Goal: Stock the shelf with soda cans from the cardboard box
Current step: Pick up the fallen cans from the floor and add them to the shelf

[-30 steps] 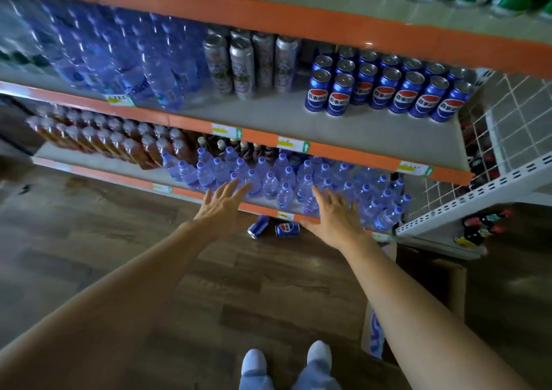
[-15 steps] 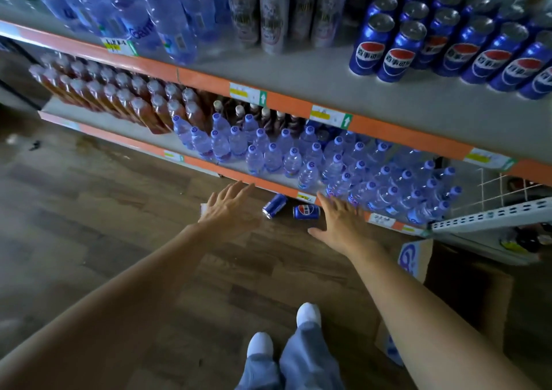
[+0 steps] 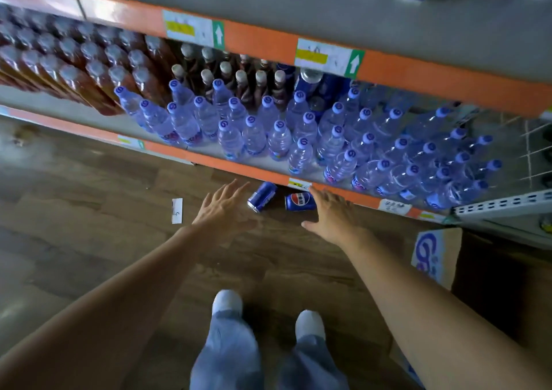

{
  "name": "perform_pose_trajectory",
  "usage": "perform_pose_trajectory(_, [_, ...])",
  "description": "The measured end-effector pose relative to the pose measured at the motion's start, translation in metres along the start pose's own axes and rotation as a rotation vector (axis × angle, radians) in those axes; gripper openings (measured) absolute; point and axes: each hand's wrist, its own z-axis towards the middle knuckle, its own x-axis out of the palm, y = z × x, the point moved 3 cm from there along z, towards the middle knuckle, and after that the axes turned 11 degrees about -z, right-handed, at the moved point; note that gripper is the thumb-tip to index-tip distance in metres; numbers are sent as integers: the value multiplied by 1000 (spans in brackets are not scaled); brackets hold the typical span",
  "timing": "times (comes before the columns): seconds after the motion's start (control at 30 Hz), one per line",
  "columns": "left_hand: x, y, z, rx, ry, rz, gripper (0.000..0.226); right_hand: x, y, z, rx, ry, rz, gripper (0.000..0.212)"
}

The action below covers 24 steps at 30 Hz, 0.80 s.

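cans [image 3: 262, 196]: two on their sides on floor, just before shelf lip [image 3: 239, 167] | left hand [image 3: 222, 207], right hand [image 3: 331, 213]: spread, empty, flanking them | handling: rigid, slick, probably full and heavy; I'd wrap mid-body

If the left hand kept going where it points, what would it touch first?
Probably the tilted blue can on the floor, just beyond the left hand; depth is unclear, so possibly the shelf edge.

Two blue soda cans [image 3: 263, 196] [image 3: 300, 201] lie sideways on floor below shelf [image 3: 257, 173].
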Motion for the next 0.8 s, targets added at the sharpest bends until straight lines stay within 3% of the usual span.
perform_pose_trajectory(0.37, [94, 83, 98, 69, 72, 48, 89, 107, 0, 97, 62, -18, -21, 89])
perform_pose_trajectory(0.53, [125, 112, 150, 78, 63, 52, 89, 150, -4, 149, 5, 36, -9, 87])
perform_pose_trajectory(0.8, [165, 151, 225, 135, 56, 62, 95, 202, -16, 235, -129, -51, -111, 81])
